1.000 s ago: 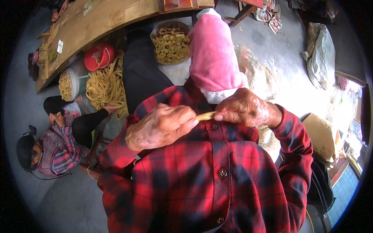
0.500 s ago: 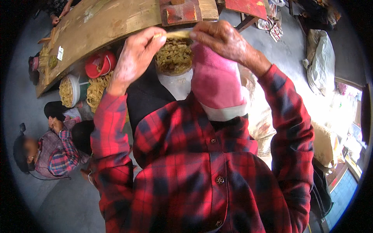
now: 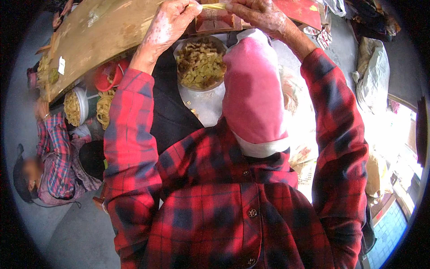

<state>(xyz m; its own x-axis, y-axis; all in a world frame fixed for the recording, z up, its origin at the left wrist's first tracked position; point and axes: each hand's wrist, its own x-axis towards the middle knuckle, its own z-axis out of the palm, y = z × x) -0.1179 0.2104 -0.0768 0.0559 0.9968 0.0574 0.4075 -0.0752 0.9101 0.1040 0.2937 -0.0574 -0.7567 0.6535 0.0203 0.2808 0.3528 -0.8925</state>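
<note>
Between my two hands, at the top edge of the picture, a pale yellow strip (image 3: 214,6) is stretched roughly level. My left hand (image 3: 172,20) pinches its left end between thumb and fingers. The other end is pinched in my right hand (image 3: 260,15). Just below the strip lies a worn red block (image 3: 215,22) on a wooden base at the table edge. Under my hands stands a round pale tub (image 3: 214,86) filled with short yellow-brown cut pieces (image 3: 201,60). A pink cloth (image 3: 255,89) covers my right knee.
The long wooden table (image 3: 107,31) runs across the far left. Below its edge are a red bucket (image 3: 107,76) and a white tub (image 3: 83,105) of folded strips. A co-worker (image 3: 58,166) sits at the left. A plastic sack (image 3: 372,71) stands at the right.
Both my hands have moved farther away, up the picture, with the strip still between them. More of the tub's contents now shows. The co-worker's arm has reached out toward the table.
</note>
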